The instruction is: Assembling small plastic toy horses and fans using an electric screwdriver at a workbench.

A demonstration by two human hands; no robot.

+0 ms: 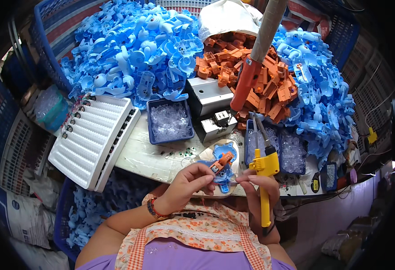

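My left hand (189, 183) is closed in a pinch beside a small orange plastic housing (222, 163); what lies between its fingertips is too small to make out. The housing rests over a light-blue plastic shell (225, 173), set on a pale shaped holder (234, 155) at the table's front edge. In my right hand (264, 188) is a yellow soldering gun (266, 165), its metal tips pointing up and away, its handle running down past the palm. The right thumb and forefinger come together just right of the shell. A thin strand seems to stretch between both hands.
Heaped blue shells (130, 49) and orange housings (269, 90) fill the back. Blue trays of clear pieces (170, 121) flank the middle. White ridged trays (92, 139) stack at left. A metal box (210, 95) and slanting pole (267, 31) stand behind the holder.
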